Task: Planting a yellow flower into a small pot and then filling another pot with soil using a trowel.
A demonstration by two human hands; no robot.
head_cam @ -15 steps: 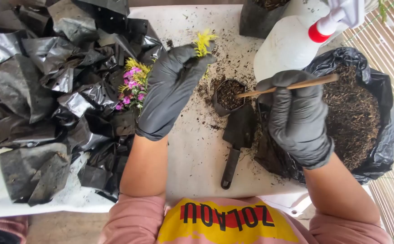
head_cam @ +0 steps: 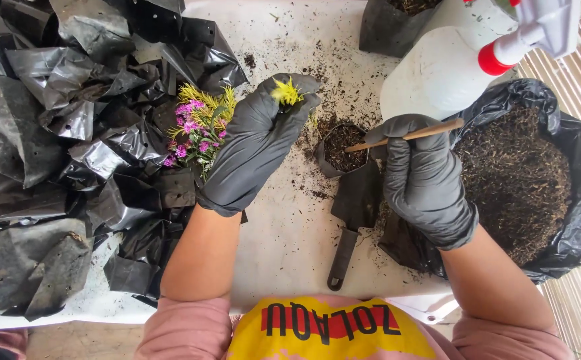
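**Cutting held above and left of the small filled bag**

At frame centre, slightly above the middle, a small yellow-green cutting sits pinched at the fingertips of the left hand. That hand is black-gloved and closed around the sprig, whose tuft points toward the top of the frame.

Right hand, also gloved, is curled shut on a thin wooden stick. The stick's long axis runs nearly level, from upper right down to lower left, and its lower tip touches the soil in a small black grow bag.

Key relation: the bag lies to the lower right of the cutting, near it but apart. It is between the two hands, and the right hand's stick is already in it, so the left hand is the farther one.

Outward:
- a dark trowel lies just below the bag, handle toward the frame bottom;
- a large black sack of potting mix at right;
- a white spray bottle at upper right;
- a bunch of pink and yellow flowers beside the left hand, on a heap of empty black bags at left;
- loose soil is scattered on the white table.
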